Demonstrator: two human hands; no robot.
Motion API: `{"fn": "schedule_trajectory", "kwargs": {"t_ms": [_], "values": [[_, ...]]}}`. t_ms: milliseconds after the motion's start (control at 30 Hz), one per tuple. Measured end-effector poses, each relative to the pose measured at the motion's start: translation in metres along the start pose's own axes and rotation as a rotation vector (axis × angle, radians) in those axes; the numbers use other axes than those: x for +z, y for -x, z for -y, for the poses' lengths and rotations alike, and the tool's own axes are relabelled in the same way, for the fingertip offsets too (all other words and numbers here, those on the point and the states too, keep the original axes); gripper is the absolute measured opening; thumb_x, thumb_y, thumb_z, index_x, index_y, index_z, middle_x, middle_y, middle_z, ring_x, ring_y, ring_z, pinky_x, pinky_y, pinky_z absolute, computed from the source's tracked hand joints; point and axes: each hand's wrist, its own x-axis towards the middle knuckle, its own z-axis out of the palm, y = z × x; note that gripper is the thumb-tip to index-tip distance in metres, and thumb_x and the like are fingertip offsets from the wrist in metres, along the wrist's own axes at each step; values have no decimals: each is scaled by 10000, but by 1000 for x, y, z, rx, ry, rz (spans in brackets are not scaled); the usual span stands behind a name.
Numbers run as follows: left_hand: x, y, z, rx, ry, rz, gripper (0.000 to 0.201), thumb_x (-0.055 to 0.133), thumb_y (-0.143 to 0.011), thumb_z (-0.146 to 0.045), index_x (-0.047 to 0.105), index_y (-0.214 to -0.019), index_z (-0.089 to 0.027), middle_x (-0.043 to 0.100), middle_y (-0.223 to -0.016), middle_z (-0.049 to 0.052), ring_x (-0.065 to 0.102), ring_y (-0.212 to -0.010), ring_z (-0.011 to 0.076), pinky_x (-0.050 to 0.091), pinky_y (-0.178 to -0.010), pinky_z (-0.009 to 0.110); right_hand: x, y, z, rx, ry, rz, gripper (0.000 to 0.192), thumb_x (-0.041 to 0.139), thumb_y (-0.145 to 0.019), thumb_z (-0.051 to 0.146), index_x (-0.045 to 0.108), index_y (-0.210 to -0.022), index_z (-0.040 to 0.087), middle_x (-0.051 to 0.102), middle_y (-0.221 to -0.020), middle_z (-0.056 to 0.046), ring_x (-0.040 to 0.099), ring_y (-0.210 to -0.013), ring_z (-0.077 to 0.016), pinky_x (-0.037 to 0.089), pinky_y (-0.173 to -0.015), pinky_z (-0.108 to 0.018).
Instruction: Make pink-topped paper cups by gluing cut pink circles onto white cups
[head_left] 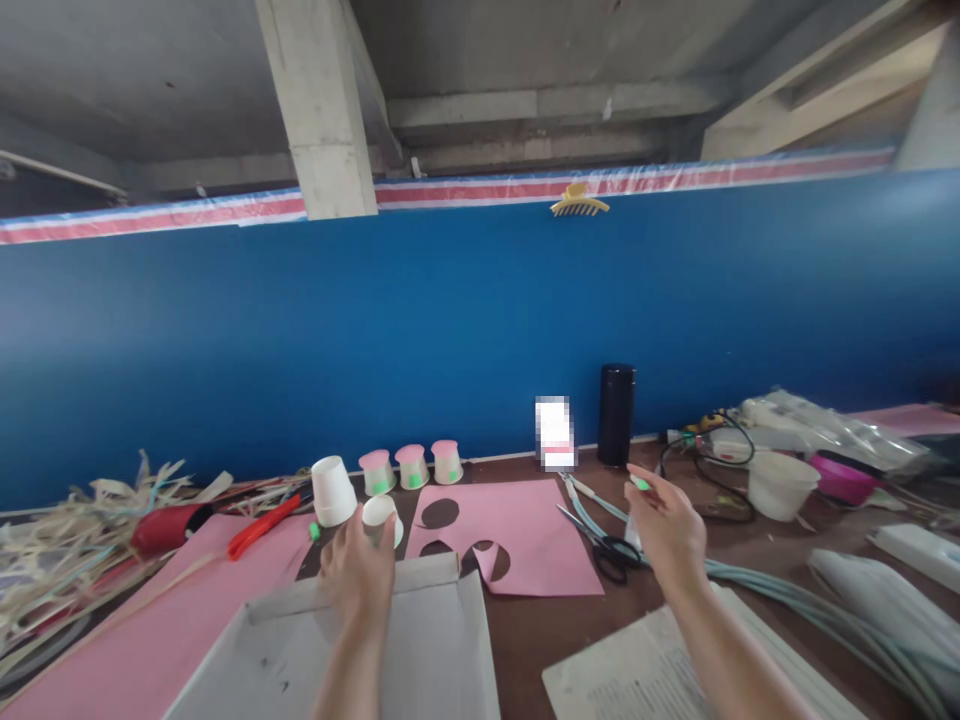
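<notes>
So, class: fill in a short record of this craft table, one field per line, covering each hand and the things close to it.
Left hand: grips a small white cup
Right hand: raised, pinching a small green piece
Beside the cup: upside-down white cup
By the wall: three pink-topped cups
Middle: pink paper with round holes cut out
Near right hand: black-handled scissors
Front: shallow white tray

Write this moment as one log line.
left hand: holds paper cup | right hand: pinches green piece | scissors: on table
</notes>
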Motion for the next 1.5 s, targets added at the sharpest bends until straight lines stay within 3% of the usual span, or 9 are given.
{"fn": "schedule_trajectory", "kwargs": {"t_ms": [67, 233, 500, 667, 733, 800, 967, 1133, 1500], "values": [[2, -1, 1, -10, 2, 0, 532, 441, -821, -521, 543, -1207, -170, 631, -1116, 135, 512, -1045, 333, 403, -847, 423, -1, -1, -6, -99, 214, 57, 377, 478, -800, 321, 640, -1104, 168, 622, -1061, -96, 632, -837, -175, 489, -861, -311], [1, -1, 0, -39, 17, -8, 559, 423, -829, -510, 495, -1254, -153, 625, -1115, 152, 525, -1035, 332, 405, -850, 423, 2, 3, -16, -189, 377, 226, 329, 463, -776, 209, 679, -1020, 163, 603, -1132, -104, 573, -1034, -205, 432, -931, -297], [8, -2, 5, 0, 28, -19, 528, 436, -837, -451, 497, -1249, -127, 607, -1129, 170, 531, -1055, 327, 416, -859, 421, -3, 6, -15, -151, 610, 354, 316, 502, -762, 249, 683, -1020, 280, 571, -1255, -8, 520, -1065, -308, 426, -850, -413], [1, 4, -4, 69, 70, -211, 495, 494, -821, -439, 534, -1208, -133, 512, -1260, 188, 454, -1151, 356, 362, -937, 488, -5, 7, -8, -119, 690, 414, 295, 494, -776, 292, 670, -1009, 336, 564, -1258, 19, 509, -1072, -305, 414, -807, -412], [-6, 12, -17, 213, 123, -251, 457, 496, -836, -411, 533, -1215, -158, 462, -1315, 169, 424, -1187, 345, 333, -969, 497, -7, 8, -3, -111, 710, 435, 289, 489, -785, 308, 662, -1014, 348, 559, -1260, 13, 500, -1096, -306, 402, -808, -411], [-12, 26, -33, 446, 203, -196, 362, 492, -854, -340, 561, -1180, -199, 502, -1265, 133, 449, -1166, 306, 338, -974, 485, -9, 9, 3, -96, 724, 469, 291, 488, -788, 325, 656, -1025, 347, 594, -1203, -20, 525, -1077, -301, 401, -782, -392], [-17, 74, -77, 991, 324, 202, 184, 503, -838, -139, 651, -900, -227, 622, -1018, 38, 533, -989, 200, 434, -872, 359, -21, 12, 18, -46, 735, 632, 236, 574, -720, 322, 675, -933, 329, 692, -864, -37, 654, -797, -249, 392, -617, -310], [-13, 99, -97, 1143, 237, 404, 38, 632, -781, -197, 652, -807, -216, 629, -935, 15, 533, -941, 200, 425, -870, 377, -26, 18, 25, -82, 802, 740, 213, 621, -665, 257, 665, -873, 266, 691, -829, -78, 661, -798, -290, 381, -616, -327], [-14, 95, -93, 1199, 45, 356, 137, 540, -784, -73, 633, -722, -152, 586, -785, 58, 506, -834, 213, 392, -788, 390, -16, 24, 18, -110, 819, 722, 187, 578, -675, 259, 591, -857, 216, 667, -841, -107, 652, -787, -306, 399, -609, -339]]}}
